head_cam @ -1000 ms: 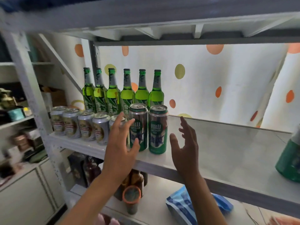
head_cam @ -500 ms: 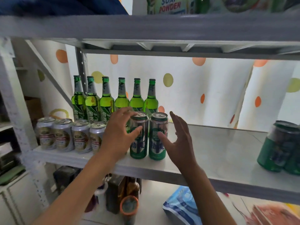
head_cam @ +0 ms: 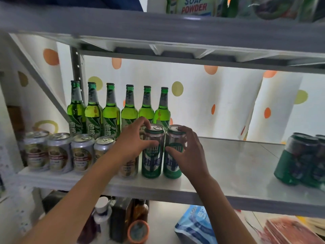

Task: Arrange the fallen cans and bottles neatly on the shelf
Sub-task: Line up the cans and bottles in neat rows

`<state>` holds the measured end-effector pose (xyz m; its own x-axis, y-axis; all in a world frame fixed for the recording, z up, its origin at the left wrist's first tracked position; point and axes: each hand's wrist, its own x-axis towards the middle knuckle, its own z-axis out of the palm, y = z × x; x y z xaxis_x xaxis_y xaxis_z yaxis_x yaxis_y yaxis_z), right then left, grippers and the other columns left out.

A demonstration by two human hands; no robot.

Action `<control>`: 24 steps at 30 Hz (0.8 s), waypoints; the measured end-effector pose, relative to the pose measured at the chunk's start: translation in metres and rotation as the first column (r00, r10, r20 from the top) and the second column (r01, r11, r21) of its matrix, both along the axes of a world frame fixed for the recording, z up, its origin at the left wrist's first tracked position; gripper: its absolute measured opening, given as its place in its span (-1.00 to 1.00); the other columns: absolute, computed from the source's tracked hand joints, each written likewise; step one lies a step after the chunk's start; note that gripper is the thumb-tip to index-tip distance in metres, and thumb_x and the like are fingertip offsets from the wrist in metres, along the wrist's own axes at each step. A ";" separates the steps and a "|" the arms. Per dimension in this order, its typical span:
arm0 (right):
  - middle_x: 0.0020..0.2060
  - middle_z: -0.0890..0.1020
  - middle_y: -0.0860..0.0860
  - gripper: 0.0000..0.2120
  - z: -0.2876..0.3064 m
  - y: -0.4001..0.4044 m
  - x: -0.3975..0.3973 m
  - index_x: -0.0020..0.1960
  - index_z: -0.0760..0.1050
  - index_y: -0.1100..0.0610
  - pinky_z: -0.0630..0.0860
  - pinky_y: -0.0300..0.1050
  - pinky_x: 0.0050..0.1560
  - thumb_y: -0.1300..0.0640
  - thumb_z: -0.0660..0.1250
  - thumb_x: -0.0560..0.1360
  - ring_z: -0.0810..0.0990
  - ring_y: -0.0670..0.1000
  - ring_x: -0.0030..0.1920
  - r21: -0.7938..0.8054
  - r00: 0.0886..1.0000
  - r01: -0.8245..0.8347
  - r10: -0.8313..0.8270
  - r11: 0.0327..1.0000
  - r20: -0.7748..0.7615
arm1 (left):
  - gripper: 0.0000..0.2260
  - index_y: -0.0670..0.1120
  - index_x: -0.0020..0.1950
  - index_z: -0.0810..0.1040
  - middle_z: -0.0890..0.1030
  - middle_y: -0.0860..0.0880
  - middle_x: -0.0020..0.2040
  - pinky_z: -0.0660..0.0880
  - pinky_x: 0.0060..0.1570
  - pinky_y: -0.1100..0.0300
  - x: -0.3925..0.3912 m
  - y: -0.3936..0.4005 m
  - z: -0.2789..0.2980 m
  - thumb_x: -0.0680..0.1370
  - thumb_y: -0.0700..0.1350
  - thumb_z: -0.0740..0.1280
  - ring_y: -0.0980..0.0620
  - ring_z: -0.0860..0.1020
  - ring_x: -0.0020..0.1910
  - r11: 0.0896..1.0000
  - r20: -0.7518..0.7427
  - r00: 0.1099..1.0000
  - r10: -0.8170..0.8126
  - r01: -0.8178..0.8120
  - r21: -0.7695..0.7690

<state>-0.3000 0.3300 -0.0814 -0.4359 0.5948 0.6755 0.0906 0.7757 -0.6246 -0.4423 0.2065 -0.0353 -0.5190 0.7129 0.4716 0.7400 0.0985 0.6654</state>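
Two tall green cans stand upright side by side at the front of the grey shelf point(head_cam: 228, 175). My left hand point(head_cam: 133, 141) grips the left green can point(head_cam: 152, 161), thumb across its front and fingers over its rim. My right hand point(head_cam: 190, 152) grips the right green can point(head_cam: 171, 166) the same way. To their left runs a row of silver cans point(head_cam: 59, 152), one partly hidden behind my left wrist. Several green glass bottles point(head_cam: 110, 113) stand upright in a line behind them.
More green cans point(head_cam: 299, 161) stand together at the shelf's right end, with bare shelf surface between them and my hands. A shelf above holds a soap powder pack point(head_cam: 192, 6). Below are dark bottles point(head_cam: 139, 210) and a blue bag point(head_cam: 193, 224).
Both hands have closed in from open, hovering poses and now grip the two green cans. The camera has tilted up and right, bringing the right-hand cans into view.
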 end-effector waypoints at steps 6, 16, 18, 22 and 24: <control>0.12 0.57 -0.16 -0.46 0.000 0.001 -0.002 0.21 0.37 -0.13 0.44 -0.21 -0.02 0.10 0.54 0.34 0.57 -0.16 0.01 -0.004 0.999 0.027 -0.026 1.000 0.031 | -0.59 0.04 -0.04 0.38 0.58 0.05 0.07 0.44 -0.01 0.14 -0.003 0.005 0.004 0.32 0.00 0.58 0.04 0.56 -0.01 0.999 -0.072 0.997 -0.016 0.013 -0.044; 0.00 0.61 -0.32 -0.41 0.003 -0.006 0.017 0.11 0.48 -0.16 0.63 -0.03 0.03 0.25 0.59 0.20 0.62 -0.17 0.02 -0.148 0.985 0.021 -0.046 0.989 -0.169 | -0.62 0.00 -0.13 0.47 0.58 0.12 -0.09 0.49 -0.15 0.20 0.017 0.010 0.000 0.25 -0.06 0.62 0.06 0.59 -0.12 0.989 -0.081 0.995 -0.053 0.063 0.130; -0.03 0.60 -0.35 -0.40 0.003 -0.004 0.025 0.08 0.48 -0.19 0.62 -0.15 -0.01 0.27 0.60 0.20 0.62 -0.19 0.01 -0.144 0.982 0.033 -0.059 0.989 -0.179 | -0.63 0.01 -0.14 0.48 0.61 0.13 -0.10 0.50 -0.17 0.22 0.024 0.014 -0.004 0.23 -0.09 0.63 0.14 0.59 -0.13 0.981 -0.005 0.997 -0.081 0.081 0.178; -0.01 0.60 -0.35 -0.38 0.009 0.014 0.044 0.11 0.47 -0.25 0.59 -0.22 0.00 0.23 0.60 0.21 0.61 -0.18 0.03 -0.118 0.981 0.057 -0.078 0.991 -0.180 | -0.63 0.04 -0.16 0.48 0.62 0.15 -0.11 0.52 -0.14 0.19 0.041 0.032 -0.005 0.22 -0.05 0.63 0.25 0.56 -0.12 0.965 0.037 0.996 -0.078 0.066 0.255; 0.00 0.59 -0.35 -0.38 0.014 0.028 0.051 0.12 0.46 -0.25 0.60 -0.17 0.05 0.22 0.60 0.22 0.60 -0.18 0.06 -0.113 0.979 0.054 -0.075 0.992 -0.191 | -0.63 0.06 -0.18 0.47 0.62 0.17 -0.13 0.51 -0.18 0.22 0.048 0.044 0.001 0.22 -0.03 0.63 0.28 0.56 -0.13 0.960 0.046 0.997 -0.056 0.041 0.279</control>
